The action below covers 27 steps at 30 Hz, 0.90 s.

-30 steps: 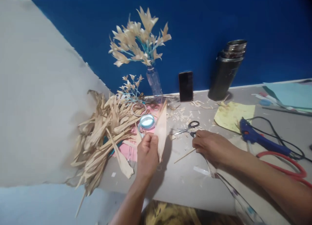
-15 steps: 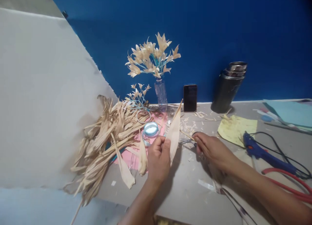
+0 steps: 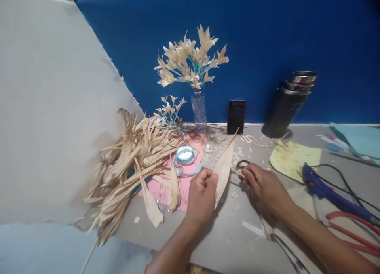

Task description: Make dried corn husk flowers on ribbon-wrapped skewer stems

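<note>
My left hand pinches a long, pale dried corn husk between thumb and fingers, its pointed tip slanting up to the right. To the right, the fingers of my right hand are closed on a thin husk strip. Scissors with dark ring handles lie right at those fingertips; part of them is hidden, and I cannot tell whether the fingers touch them. Two loose husk pieces, one pointed and one bunched, lie left of my left hand.
A heap of husks fills the left side. Blue ribbon lies on pink paper. Behind stand husk flowers in a clear bottle, a phone and a flask. A glue gun and red-handled tool lie right.
The view has shifted slightly. My left hand has moved right with the husk, which leans further right. The strip in my right hand has swung down toward the scissors and shows less of its length.
</note>
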Each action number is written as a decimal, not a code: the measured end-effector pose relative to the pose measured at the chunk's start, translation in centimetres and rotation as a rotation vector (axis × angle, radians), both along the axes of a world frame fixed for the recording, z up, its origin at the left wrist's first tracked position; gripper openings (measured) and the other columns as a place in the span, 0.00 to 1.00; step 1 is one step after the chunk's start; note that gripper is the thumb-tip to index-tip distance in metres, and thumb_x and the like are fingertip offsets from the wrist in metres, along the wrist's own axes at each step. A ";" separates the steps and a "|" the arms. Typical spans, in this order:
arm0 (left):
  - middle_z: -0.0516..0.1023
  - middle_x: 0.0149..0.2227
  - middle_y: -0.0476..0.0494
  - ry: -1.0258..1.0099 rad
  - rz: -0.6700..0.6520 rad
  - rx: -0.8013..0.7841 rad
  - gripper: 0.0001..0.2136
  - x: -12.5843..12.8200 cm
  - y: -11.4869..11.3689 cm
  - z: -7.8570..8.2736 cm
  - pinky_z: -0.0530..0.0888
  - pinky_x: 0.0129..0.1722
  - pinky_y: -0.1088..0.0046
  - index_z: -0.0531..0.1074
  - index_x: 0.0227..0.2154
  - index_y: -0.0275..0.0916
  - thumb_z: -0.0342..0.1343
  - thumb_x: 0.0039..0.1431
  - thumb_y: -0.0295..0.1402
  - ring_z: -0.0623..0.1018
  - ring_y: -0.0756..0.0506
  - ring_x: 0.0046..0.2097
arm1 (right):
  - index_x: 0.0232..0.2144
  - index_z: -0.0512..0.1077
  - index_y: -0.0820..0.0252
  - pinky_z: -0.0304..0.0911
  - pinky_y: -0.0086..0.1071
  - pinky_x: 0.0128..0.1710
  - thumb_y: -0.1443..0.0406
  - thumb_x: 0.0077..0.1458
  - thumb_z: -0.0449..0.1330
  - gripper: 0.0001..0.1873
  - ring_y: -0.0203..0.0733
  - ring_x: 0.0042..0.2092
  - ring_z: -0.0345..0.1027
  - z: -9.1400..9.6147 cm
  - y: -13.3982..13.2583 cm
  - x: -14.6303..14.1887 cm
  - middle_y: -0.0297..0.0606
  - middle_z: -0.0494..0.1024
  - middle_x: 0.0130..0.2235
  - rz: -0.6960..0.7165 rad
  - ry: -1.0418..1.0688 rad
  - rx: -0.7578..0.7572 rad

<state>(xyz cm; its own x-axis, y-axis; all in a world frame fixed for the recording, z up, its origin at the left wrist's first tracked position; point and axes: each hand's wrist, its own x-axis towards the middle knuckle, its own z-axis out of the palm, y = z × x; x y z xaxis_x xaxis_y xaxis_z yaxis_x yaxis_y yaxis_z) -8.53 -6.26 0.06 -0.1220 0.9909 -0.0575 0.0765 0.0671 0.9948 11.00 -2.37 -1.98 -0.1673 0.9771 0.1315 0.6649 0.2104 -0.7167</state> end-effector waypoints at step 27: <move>0.69 0.23 0.53 0.284 -0.189 0.288 0.14 0.5 -2.0 -0.7 0.62 0.28 0.75 0.67 0.28 0.40 0.47 0.69 0.39 0.65 0.51 0.25 | 0.16 0.70 0.60 0.47 0.29 0.21 0.36 0.61 0.45 0.41 0.33 0.17 0.49 2.1 -2.8 -1.4 0.26 0.54 0.12 0.370 0.501 -0.630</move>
<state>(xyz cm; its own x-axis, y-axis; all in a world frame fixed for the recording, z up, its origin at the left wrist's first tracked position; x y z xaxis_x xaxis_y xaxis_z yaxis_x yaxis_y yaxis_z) -7.99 -8.26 -0.61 0.0915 0.9680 0.2338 0.3337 -0.2510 0.9086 9.64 -5.22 0.14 -0.5538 0.7874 -0.2707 0.2097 -0.1827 -0.9605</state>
